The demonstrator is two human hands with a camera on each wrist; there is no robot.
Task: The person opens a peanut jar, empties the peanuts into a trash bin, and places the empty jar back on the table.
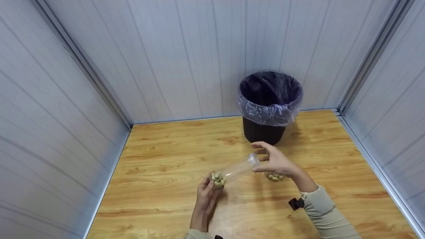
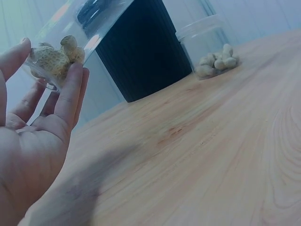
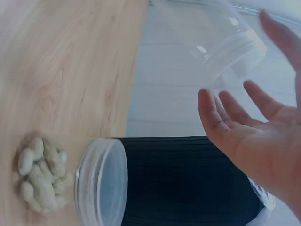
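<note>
Gripping tilted clear jar (image 1: 238,170), left hand (image 1: 206,196); empty right hand (image 1: 275,162) hovers half-open by mouth. Peanuts (image 1: 218,178) inside; second jar (image 3: 89,183) likewise, uncapped.

Your right hand (image 3: 270,136) is spread at the mouth of a tilted clear jar (image 3: 221,40), fingers slightly bent; can't tell if your fingertips touch the rim. Second jar (image 3: 89,188) has no lid on, peanuts (image 3: 44,174) at its base, mouth facing frame right. Black bin (image 3: 183,179) just past that mouth, bag (image 3: 263,200) edge visible. Wood table (image 3: 66,70) at your frame left, pale wall (image 3: 162,94) behind.
</note>
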